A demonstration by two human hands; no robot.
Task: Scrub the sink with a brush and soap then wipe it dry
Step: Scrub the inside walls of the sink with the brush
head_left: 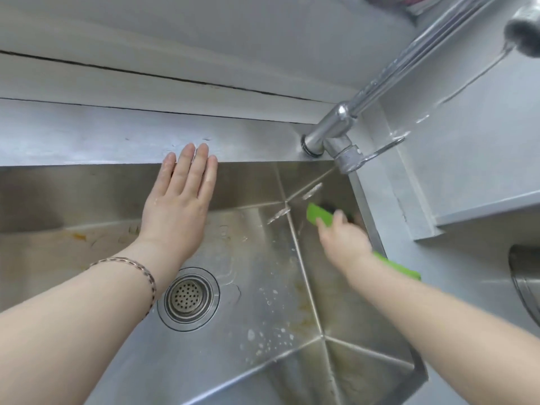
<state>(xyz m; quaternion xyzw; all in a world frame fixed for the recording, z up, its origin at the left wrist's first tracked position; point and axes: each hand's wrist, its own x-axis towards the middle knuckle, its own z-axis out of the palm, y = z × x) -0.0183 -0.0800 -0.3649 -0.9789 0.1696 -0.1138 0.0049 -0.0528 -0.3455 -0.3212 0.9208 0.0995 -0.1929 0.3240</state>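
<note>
At the far left, the stainless steel sink [87, 182] shows its back wall and a floor marked with orange-brown stains, and no writing or brand can be read anywhere on the metal. Moving right, the left hand [178, 206] is flat and spread, fingers straight and close together, with the fingertips reaching the back ledge of the basin; whether the palm presses the wall cannot be told. A thin beaded bracelet [140, 273] circles that wrist. Below the forearm, the round drain strainer [188, 298] sits in the sink floor, its holes plainly visible. Further right, white soap flecks [268, 337] are scattered across the floor near the crease where the bottom meets the right wall. In the far right corner of the basin, the right hand [343, 238] is curled around the green brush [320, 216], whose dark bristles touch the right wall; the hand is motion-blurred, and the green handle end pokes out behind the wrist. Above that corner, the chrome faucet [336, 130] rises from the ledge, and water [467, 80] streams from its spout at the upper right. At the right edge, a round metal object [523, 276] is only partly in view.
</note>
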